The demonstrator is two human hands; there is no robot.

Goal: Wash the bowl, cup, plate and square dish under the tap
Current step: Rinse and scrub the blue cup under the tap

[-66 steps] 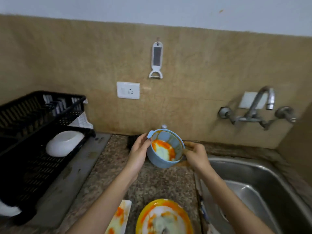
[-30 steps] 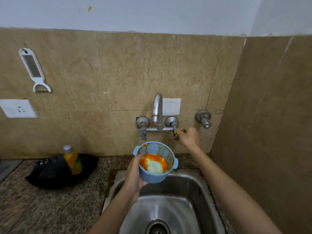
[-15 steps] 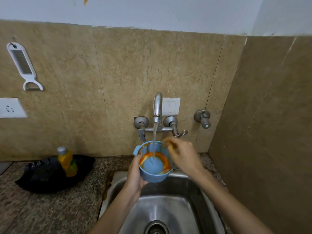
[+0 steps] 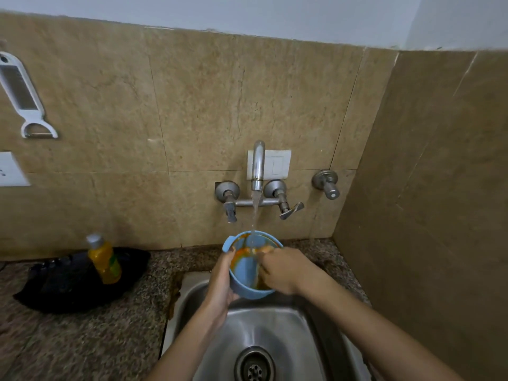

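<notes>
1. We hold a round blue plastic bowl [image 4: 248,273] with orange sauce smears inside, up over the back edge of the shiny steel sink [image 4: 277,325].
2. Our left hand [image 4: 220,281] wraps around the bowl's left side, fingers clamped on its wall and thumb on the rim.
3. Our right hand [image 4: 283,269] reaches into the bowl from the right, with its fingers bent down against the inside wall. We cannot tell if they pinch anything.
4. The bowl tips a little toward us.
5. Water runs in a thin stream from the curved silver metal tap [image 4: 257,166] on the tan tile wall, straight into the bowl.
6. On the speckled stone counter [image 4: 82,339], near its back edge and left of the sink, a small yellow bottle with a grey cap [image 4: 104,259] stands on a black cloth [image 4: 68,284].
7. A white plastic peeler [image 4: 23,97] hangs on the wall at the far left.
</notes>
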